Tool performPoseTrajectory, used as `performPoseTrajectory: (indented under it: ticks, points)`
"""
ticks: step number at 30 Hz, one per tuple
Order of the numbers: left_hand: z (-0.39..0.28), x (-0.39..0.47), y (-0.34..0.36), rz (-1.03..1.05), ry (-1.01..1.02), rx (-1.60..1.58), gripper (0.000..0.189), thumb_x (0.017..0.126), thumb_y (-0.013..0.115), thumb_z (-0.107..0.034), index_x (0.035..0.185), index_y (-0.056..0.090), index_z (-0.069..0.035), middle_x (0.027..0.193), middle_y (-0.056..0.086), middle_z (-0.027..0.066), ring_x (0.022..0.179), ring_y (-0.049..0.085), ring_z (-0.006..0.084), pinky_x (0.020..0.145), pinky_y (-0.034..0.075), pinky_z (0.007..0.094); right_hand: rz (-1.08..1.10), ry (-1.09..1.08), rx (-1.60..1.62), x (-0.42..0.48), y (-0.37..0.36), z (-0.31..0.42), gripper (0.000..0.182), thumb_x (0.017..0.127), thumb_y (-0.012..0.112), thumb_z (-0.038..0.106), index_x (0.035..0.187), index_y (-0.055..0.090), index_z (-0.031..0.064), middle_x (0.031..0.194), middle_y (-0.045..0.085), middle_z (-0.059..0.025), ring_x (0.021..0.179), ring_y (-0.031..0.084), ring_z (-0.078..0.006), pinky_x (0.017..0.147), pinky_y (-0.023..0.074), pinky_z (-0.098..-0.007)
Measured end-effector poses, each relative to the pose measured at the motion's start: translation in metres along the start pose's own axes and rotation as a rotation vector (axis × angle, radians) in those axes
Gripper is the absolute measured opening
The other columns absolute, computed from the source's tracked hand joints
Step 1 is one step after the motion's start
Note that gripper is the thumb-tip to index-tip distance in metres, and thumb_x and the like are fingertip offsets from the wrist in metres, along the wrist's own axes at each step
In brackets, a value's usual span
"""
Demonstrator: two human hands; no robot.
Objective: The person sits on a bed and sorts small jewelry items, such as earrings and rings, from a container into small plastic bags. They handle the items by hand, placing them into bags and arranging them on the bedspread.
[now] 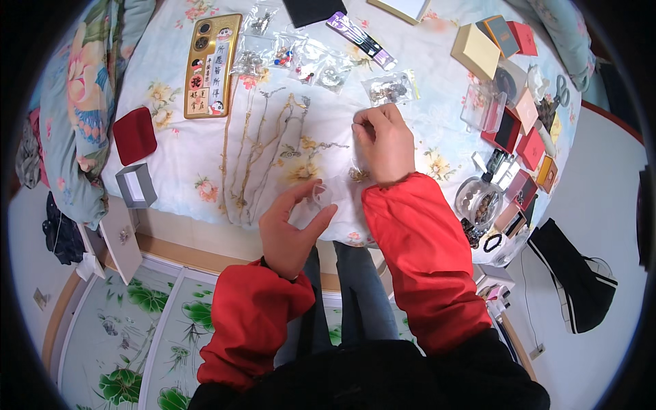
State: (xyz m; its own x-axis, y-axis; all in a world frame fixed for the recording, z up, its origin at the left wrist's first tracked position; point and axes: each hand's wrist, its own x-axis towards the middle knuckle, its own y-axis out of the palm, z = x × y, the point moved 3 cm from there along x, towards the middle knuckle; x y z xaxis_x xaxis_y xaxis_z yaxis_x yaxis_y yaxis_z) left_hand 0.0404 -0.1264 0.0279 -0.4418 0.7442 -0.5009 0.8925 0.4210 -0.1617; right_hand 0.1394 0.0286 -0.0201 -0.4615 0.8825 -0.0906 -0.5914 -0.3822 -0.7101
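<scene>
Between the thumb and index finger of my left hand (293, 225) is a small clear plastic piece (322, 195) with a rounded rim, perhaps a bag's mouth. My right hand (387, 146) hovers over the floral bedsheet with its fingers curled in; whether anything is pinched there cannot be made out. Near its wrist lies a small clear bag with gold-coloured jewellery (359, 174). To the left, several gold and silver chain necklaces (266, 148) are laid out lengthwise. A short silver chain (333, 146) lies between them and my right hand. Beyond are zip bags of small jewellery (333, 74).
A gold phone (211, 66), a red velvet box (134, 136) and a grey open box (136, 185) lie on the left. Small gift boxes (476, 50), scissors (562, 92) and a clear round jar of bracelets (479, 202) crowd the right. The bed's edge (205, 218) is close to my legs.
</scene>
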Motion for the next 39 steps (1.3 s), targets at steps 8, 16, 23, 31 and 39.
performPoseTrajectory:
  ticks: [8, 16, 23, 31, 39]
  points:
    - [0.006, -0.002, -0.007, -0.044, 0.0, -0.022, 0.034, 0.072, 0.069, -0.009, 0.104, 0.059, -0.002, 0.092, 0.063, 0.0082, 0.086, 0.057, 0.0144, 0.081, 0.043, 0.0267, -0.095, 0.133, -0.006, -0.012, -0.04, -0.005, 0.012, 0.072, 0.064, 0.006, 0.083, 0.061, 0.0058, 0.088, 0.053, -0.0111, 0.067, 0.057, -0.0255, 0.059, 0.0464, -0.0336]
    - [0.015, -0.003, -0.001, 0.045, -0.083, -0.15, 0.032, 0.08, 0.061, -0.006, 0.109, 0.053, 0.002, 0.101, 0.06, 0.0094, 0.094, 0.056, 0.0142, 0.085, 0.042, 0.0264, 0.147, -0.029, -0.101, -0.059, -0.031, 0.001, 0.027, 0.066, 0.07, 0.008, 0.091, 0.061, 0.0079, 0.088, 0.051, -0.0088, 0.074, 0.055, -0.0258, 0.062, 0.0457, -0.034]
    - [0.012, -0.002, 0.0, 0.043, -0.112, -0.188, 0.032, 0.082, 0.06, -0.008, 0.111, 0.052, 0.002, 0.102, 0.06, 0.0094, 0.096, 0.056, 0.015, 0.085, 0.041, 0.0265, 0.11, 0.197, 0.149, -0.066, -0.029, -0.009, 0.017, 0.072, 0.067, 0.008, 0.087, 0.06, 0.0038, 0.077, 0.05, -0.0048, 0.06, 0.048, -0.0171, 0.053, 0.0402, -0.0276]
    - [0.008, 0.002, 0.01, 0.042, -0.084, -0.125, 0.033, 0.081, 0.061, -0.008, 0.111, 0.052, 0.003, 0.099, 0.06, 0.0095, 0.094, 0.056, 0.0139, 0.084, 0.042, 0.0251, 0.184, 0.682, 0.894, -0.071, -0.043, -0.031, 0.012, 0.083, 0.061, 0.012, 0.089, 0.058, 0.0023, 0.066, 0.052, 0.0044, 0.052, 0.038, -0.0019, 0.046, 0.0292, -0.018]
    - [-0.019, 0.032, 0.018, 0.062, 0.078, 0.011, 0.035, 0.077, 0.064, -0.01, 0.111, 0.055, -0.001, 0.098, 0.061, 0.0071, 0.092, 0.056, 0.0126, 0.084, 0.041, 0.0253, 0.131, 0.73, 1.069, -0.074, -0.059, -0.02, 0.012, 0.084, 0.06, 0.012, 0.09, 0.056, 0.0026, 0.072, 0.058, 0.0009, 0.052, 0.042, -0.0039, 0.047, 0.0309, -0.0173]
